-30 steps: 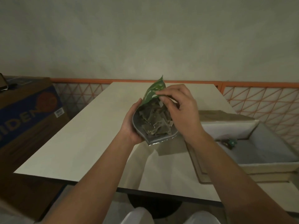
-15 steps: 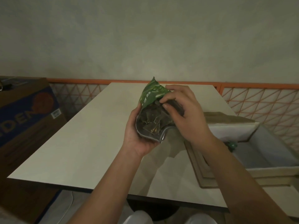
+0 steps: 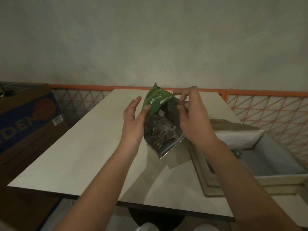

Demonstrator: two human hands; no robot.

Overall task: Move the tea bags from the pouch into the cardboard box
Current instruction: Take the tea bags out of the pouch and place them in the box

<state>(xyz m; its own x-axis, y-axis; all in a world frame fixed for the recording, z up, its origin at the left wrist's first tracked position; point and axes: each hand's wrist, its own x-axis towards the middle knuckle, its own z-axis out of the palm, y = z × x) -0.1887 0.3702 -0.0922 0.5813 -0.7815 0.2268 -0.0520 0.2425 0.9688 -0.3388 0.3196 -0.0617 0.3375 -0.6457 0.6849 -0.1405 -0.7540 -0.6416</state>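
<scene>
A green foil pouch [image 3: 156, 100] is held above the middle of the pale table [image 3: 80, 154], its mouth spread wide towards me. Several dark tea bags [image 3: 160, 130] show inside against the silver lining. My left hand [image 3: 133, 120] holds the pouch's left side, thumb pinching the green flap. My right hand [image 3: 193, 117] pinches the right edge of the mouth between thumb and fingers. The open cardboard box [image 3: 260, 177] sits at the table's right edge, pale inside, with a small green item [image 3: 237, 153] near its back wall.
The box's flaps [image 3: 233, 126] stand open at its back and left side. A large brown and blue carton [image 3: 28, 124] stands left of the table. An orange lattice railing [image 3: 266, 107] runs behind the table under a plain wall.
The pouch has tipped more upright and its mouth is pulled wider. My right hand came out of the opening to pinch its right edge; my left hand shifted up from cupping the bottom to the side.
</scene>
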